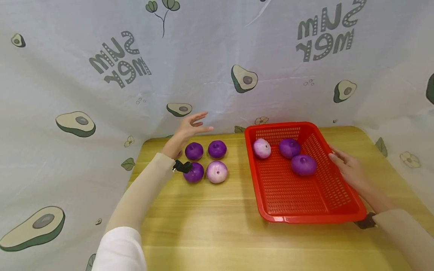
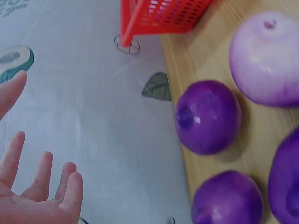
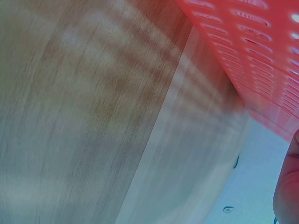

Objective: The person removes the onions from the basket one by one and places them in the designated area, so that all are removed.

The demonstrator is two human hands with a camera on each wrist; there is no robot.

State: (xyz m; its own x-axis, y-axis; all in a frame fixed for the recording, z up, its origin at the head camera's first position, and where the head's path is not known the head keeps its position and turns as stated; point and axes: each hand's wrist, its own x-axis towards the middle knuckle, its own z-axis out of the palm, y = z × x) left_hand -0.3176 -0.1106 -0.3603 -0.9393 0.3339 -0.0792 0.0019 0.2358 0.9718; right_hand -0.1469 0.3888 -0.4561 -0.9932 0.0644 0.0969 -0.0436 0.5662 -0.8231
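Note:
My left hand (image 1: 190, 128) hovers over the back left of the table, fingers spread and holding nothing. Below and beside it sit several onions: dark purple ones (image 1: 194, 151) (image 2: 209, 117) and a pale purple-white onion (image 1: 217, 172). One more is mostly hidden behind the left wrist. A red plastic basket (image 1: 288, 219) stands on the right, with a pale onion (image 1: 262, 148) and two dark purple onions (image 1: 289, 148) in its far half. At the basket's right side, my right hand (image 1: 350, 169) holds the rim; the right wrist view shows only part of a digit.
The wooden table (image 1: 203, 226) ends at the back against a hanging white cloth (image 1: 203, 56) printed with avocados and lettering. The same cloth runs down the left and right sides. Black straps with small devices sit on both wrists.

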